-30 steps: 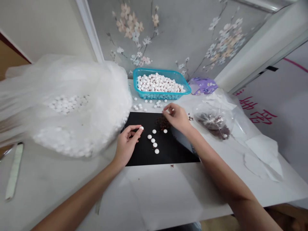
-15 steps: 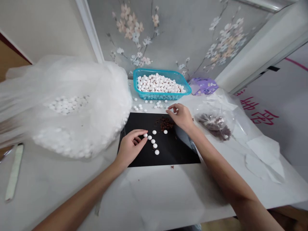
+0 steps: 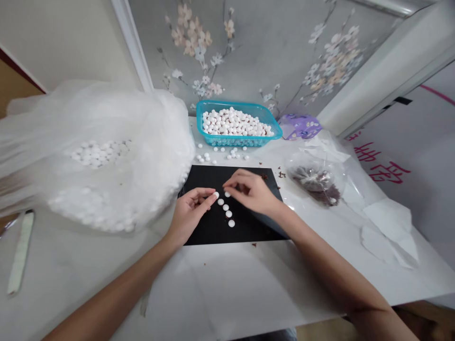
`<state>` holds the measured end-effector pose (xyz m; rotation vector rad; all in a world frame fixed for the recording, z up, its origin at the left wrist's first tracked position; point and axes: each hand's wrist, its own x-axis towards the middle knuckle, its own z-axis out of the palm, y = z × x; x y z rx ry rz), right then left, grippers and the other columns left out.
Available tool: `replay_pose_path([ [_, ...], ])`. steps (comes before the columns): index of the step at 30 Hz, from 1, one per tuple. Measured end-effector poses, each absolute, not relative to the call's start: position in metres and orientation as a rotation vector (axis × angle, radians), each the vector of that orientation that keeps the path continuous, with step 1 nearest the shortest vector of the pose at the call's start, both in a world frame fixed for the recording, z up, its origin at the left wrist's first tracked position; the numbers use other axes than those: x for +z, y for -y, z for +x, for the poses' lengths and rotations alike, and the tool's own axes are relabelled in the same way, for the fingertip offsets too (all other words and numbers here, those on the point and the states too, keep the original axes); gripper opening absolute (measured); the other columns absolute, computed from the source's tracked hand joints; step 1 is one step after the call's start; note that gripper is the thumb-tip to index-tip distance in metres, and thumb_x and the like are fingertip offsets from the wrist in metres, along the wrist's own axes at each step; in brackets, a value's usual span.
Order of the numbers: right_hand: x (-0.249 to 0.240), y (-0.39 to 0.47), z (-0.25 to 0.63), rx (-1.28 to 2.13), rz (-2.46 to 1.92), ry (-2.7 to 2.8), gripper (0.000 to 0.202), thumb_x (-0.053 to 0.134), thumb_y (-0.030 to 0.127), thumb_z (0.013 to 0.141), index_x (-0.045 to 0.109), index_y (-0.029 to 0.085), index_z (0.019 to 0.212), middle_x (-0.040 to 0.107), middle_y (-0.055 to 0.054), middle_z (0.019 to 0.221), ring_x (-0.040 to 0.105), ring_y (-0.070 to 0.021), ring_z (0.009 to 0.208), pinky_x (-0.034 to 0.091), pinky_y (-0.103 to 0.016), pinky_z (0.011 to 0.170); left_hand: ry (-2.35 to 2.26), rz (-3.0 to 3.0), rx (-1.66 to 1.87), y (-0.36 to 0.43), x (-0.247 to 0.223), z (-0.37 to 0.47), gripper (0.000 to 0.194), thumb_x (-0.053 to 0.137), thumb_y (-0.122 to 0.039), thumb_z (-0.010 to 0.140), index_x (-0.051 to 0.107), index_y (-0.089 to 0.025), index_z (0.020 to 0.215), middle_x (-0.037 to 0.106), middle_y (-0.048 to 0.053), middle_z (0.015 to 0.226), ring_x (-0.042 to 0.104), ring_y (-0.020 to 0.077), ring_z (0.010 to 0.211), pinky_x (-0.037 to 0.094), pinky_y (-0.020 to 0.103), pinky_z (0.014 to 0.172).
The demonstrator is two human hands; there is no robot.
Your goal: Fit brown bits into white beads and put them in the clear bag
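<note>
Between its thumb and index finger, my left hand pinches a white ball over the left part of a black mat. Several white balls lie on the mat in a slanting row just right of that hand. My right hand is above the mat with thumb and fingertips closed together, beside another white ball. Whatever its fingertips hold is too small and blurred to name. The right hand hides most of the brown flakes.
A blue basket full of white balls stands at the back, loose balls before it. A large translucent bag of balls is at left. On the right lie a clear bag with brown material and a purple packet.
My right hand has moved left and toward me, from the brown flakes to the row of balls. My left hand now has the end ball between thumb and finger, slightly raised.
</note>
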<state>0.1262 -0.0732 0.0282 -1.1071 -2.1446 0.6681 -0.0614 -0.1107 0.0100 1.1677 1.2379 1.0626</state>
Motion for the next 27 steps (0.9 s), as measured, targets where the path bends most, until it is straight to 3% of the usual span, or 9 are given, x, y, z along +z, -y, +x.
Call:
replay_pose_path([
  [7,0.017,0.044,0.143,0.414,-1.314,2.391,0.014,0.056,0.018,0.08,0.065,0.021,0.091,0.058,-0.002,0.09,0.054,-0.0102,0.065,0.038,-0.023,0.059,-1.236,1.167,1.063,0.112,0.009,-0.063,0.026,0.071,-0.034,0.066,0.068,-0.02,0.088,0.067,0.003,0.089,0.058,0.0132,0.078,0.047,0.025,0.074],
  [12,0.012,0.046,0.136,0.409,-1.347,2.373,0.013,0.052,0.017,0.082,0.065,0.02,0.083,0.059,-0.002,0.088,0.056,-0.0114,0.069,0.037,-0.023,0.059,-1.256,1.202,1.044,0.112,0.011,-0.062,0.024,0.068,-0.036,0.069,0.069,-0.02,0.086,0.067,0.002,0.086,0.059,0.0144,0.079,0.047,0.024,0.071],
  [18,0.023,0.062,0.121,0.846,-1.168,1.975,0.011,0.057,0.024,0.081,0.065,0.018,0.082,0.055,0.0,0.077,0.041,-0.0065,0.052,0.035,-0.022,0.051,-1.223,1.103,1.073,0.11,0.01,-0.063,0.029,0.064,-0.039,0.073,0.065,-0.021,0.096,0.066,0.002,0.09,0.061,0.0149,0.082,0.049,0.024,0.068],
  [22,0.03,0.077,0.111,1.164,-1.076,1.723,0.016,0.061,0.034,0.078,0.062,0.017,0.079,0.054,0.0,0.077,0.046,-0.0073,0.056,0.036,-0.022,0.051,-1.174,1.068,1.103,0.109,0.009,-0.063,0.027,0.063,-0.036,0.074,0.065,-0.021,0.096,0.066,0.002,0.09,0.06,0.0147,0.088,0.049,0.024,0.076],
  [27,0.029,0.082,0.106,1.27,-1.05,1.689,0.018,0.061,0.036,0.077,0.061,0.017,0.078,0.052,0.0,0.078,0.048,-0.0075,0.06,0.038,-0.022,0.054,-1.119,1.063,1.118,0.109,0.009,-0.063,0.021,0.063,-0.034,0.076,0.064,-0.023,0.093,0.065,-0.001,0.089,0.061,0.0126,0.085,0.049,0.022,0.073],
])
